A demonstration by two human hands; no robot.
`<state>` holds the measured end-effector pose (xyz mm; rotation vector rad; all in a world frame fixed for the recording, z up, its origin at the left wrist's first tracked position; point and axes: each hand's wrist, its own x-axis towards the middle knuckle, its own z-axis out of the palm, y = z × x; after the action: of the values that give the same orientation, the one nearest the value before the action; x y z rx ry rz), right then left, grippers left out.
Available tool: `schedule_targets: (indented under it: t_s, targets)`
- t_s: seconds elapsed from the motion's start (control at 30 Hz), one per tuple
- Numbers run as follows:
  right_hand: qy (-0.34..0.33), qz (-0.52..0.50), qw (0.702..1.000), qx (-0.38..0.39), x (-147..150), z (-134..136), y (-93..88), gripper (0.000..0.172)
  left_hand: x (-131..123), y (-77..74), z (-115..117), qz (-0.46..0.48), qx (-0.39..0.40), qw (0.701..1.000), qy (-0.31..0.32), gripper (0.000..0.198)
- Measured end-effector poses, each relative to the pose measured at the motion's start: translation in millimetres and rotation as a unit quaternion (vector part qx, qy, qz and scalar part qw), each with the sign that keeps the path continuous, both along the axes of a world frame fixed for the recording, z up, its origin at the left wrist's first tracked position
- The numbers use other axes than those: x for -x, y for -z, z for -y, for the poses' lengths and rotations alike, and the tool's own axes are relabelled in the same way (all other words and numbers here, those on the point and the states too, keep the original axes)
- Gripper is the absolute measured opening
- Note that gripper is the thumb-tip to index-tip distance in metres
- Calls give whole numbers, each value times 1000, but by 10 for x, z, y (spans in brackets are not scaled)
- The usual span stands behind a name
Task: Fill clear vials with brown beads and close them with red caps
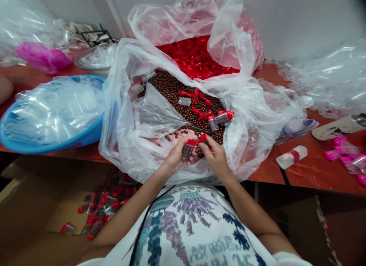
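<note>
My left hand (174,159) grips a small clear plastic container (188,150) with a red top, dark inside. Beside it, my right hand (216,156) pinches a small red plastic piece (201,138) between thumb and fingers, close to the container's top. Both hands are over the near side of a clear plastic bag (117,105) spread open on the table. Brown beads (174,90) fill much of the bag. On the beads lie loose red pieces (197,95), a clear empty container (184,101), and two filled containers (221,119) with red tops. A clear plastic sheet (157,105) partly covers the beads.
Behind stands a bag of red pieces (194,54). A blue basin (51,142) of clear plastic parts is at left. Below, a cardboard box (65,189) holds several red-topped containers (105,201). At right are a bottle (337,128), a clear tube (291,157) and pink-capped containers (349,159).
</note>
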<state>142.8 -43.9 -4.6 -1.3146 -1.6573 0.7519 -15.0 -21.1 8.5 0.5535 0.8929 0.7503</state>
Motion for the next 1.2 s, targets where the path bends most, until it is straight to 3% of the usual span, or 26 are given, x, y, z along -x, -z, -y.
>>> schedule_targets:
  t_s: [0.13,0.2,0.3,0.4,0.53,0.8,0.97,1.1,1.2]
  targets:
    - [-47,161,981,-99,58,-5,-5,89,-41,43,28,-8,-13,1000,-17,56]
    - [-63,221,966,-115,69,-1,5,99,-46,46,35,-25,-9,999,-19,68]
    - [-65,274,951,-125,65,0,19,97,-48,28,41,-45,-21,999,-17,73]
    - [-70,294,942,-142,57,-18,28,88,-61,-2,44,-42,-17,999,-15,59]
    - [-85,283,940,-172,67,-56,23,81,-83,-11,34,-50,-16,998,-37,46]
    - [-117,285,934,-181,81,-116,-58,65,-50,64,25,-45,-28,998,-23,45]
    - [-132,303,922,-204,74,-175,18,60,-120,61,79,-37,-4,997,-62,39]
    - [-127,301,924,-200,92,-133,75,64,-147,111,87,-33,7,997,-73,35]
    - [-136,303,930,-158,26,-132,48,81,-130,95,1,-39,7,996,-82,28]
